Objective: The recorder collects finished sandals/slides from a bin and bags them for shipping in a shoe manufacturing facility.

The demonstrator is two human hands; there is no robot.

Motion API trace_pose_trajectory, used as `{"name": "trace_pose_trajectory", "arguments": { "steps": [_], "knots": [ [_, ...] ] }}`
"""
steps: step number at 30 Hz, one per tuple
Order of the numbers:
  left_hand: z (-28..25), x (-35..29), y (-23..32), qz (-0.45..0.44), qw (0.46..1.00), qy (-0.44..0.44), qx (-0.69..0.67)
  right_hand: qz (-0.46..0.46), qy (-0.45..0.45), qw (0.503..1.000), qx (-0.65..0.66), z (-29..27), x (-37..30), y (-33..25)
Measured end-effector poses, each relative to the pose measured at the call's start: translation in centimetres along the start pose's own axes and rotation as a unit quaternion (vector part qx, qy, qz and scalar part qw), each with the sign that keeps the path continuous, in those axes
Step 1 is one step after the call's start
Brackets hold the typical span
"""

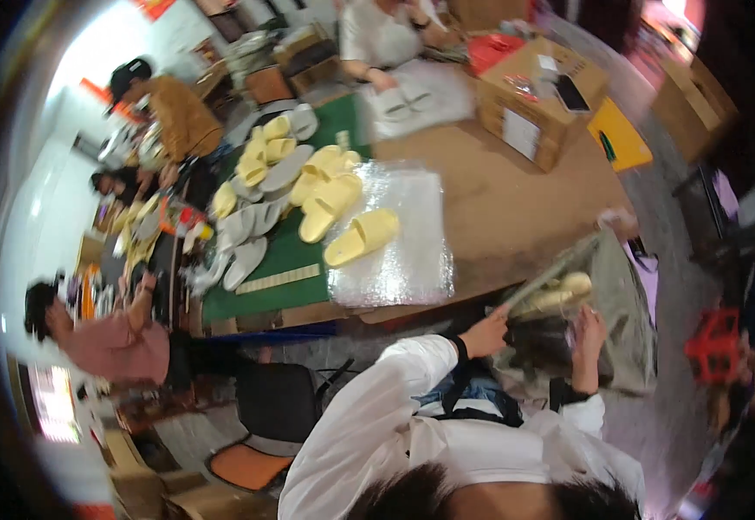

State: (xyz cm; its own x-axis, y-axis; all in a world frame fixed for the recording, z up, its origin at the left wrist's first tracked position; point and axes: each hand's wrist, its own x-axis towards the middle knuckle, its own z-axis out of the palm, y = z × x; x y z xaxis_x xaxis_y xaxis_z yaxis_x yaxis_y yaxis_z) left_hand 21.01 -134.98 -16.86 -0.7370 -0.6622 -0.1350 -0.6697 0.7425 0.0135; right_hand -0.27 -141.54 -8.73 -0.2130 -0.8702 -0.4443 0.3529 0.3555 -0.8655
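At the table's near right corner hangs a large grey-green plastic sack (628, 351), its mouth spread towards me. My left hand (486, 334) is closed on the left side of the sack's rim. Close by on the right, my right hand (589, 336) has its fingers pinched on the near rim. Between and beyond them, yellow slippers (565, 291) show inside the sack, partly hidden by its folds. On the table, one yellow slipper (363, 238) lies on a stack of clear plastic bags (412, 264).
Several yellow and grey slippers (263, 165) crowd a green mat (295, 286) at the left. A cardboard box (516, 95) with a phone on top stands far right. Across the table a person (382, 39) handles light slippers. Behind me are a chair (278, 403) and a red stool (713, 345).
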Motion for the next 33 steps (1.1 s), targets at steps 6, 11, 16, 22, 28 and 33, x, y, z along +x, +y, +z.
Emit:
{"name": "trace_pose_trajectory", "arguments": {
  "steps": [6,11,16,22,28,33],
  "knots": [
    [0.6,0.1,1.2,-0.033,0.997,0.055,-0.052,-0.023,-0.074,0.971,-0.225,-6.8,7.6,4.8],
    [2.2,-3.3,0.8,-0.044,0.983,0.177,-0.026,-0.105,-0.073,0.853,-0.507,2.4,3.3,5.0],
    [3.4,-10.7,0.0,-0.198,0.960,0.157,-0.122,-0.144,-0.239,0.833,-0.478,9.9,1.0,8.0],
    [2.7,-21.4,-1.6,-0.313,0.926,0.092,-0.189,-0.195,-0.319,0.801,-0.468,17.1,-1.1,14.8],
    [3.6,-28.8,-1.6,-0.390,0.901,0.042,-0.183,-0.226,-0.335,0.775,-0.485,22.5,-7.7,18.2],
    [5.9,-31.3,-1.6,-0.434,0.878,0.037,-0.199,-0.240,-0.379,0.757,-0.474,25.3,-10.4,19.8]
  ]
}}
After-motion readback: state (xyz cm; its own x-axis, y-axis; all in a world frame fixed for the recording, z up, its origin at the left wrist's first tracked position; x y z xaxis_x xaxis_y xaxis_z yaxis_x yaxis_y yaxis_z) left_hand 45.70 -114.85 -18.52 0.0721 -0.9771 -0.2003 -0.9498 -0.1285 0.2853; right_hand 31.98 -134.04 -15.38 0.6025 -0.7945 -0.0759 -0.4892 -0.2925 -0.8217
